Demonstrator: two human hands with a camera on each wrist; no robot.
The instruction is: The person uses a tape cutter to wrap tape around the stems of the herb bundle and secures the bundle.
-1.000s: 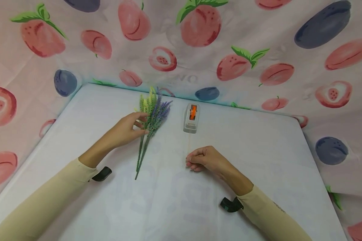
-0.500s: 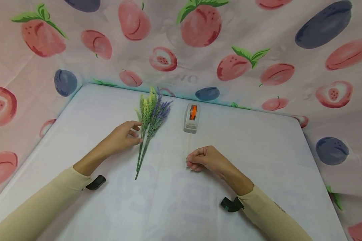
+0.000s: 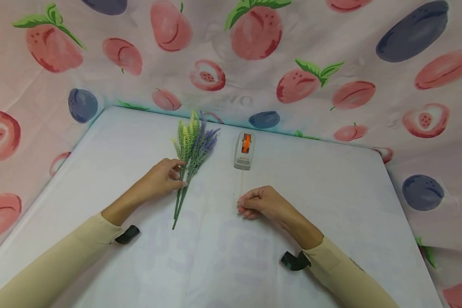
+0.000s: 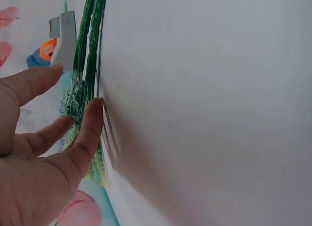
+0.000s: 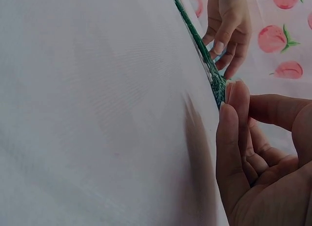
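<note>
On the white table (image 3: 331, 205), two bare hands are poised about a flower bunch (image 3: 194, 149).
Nearest the person, the right hand (image 3: 259, 203) hovers, forearm slanting in, fingertips drawn together; whether they pinch anything, perhaps clear tape, I can't tell. A little farther, the left hand (image 3: 159, 179) hangs at the stems, thumb and fingers parted around them, clasping nothing. The bunch lies there, stems toward the person, yellow and purple heads away. Past the right hand sits a tape dispenser (image 3: 244, 156), then fruit-print cloth (image 3: 231, 100). I'd judge the step to be settling the stems; the next move calls for a light, steady pinch.
</note>
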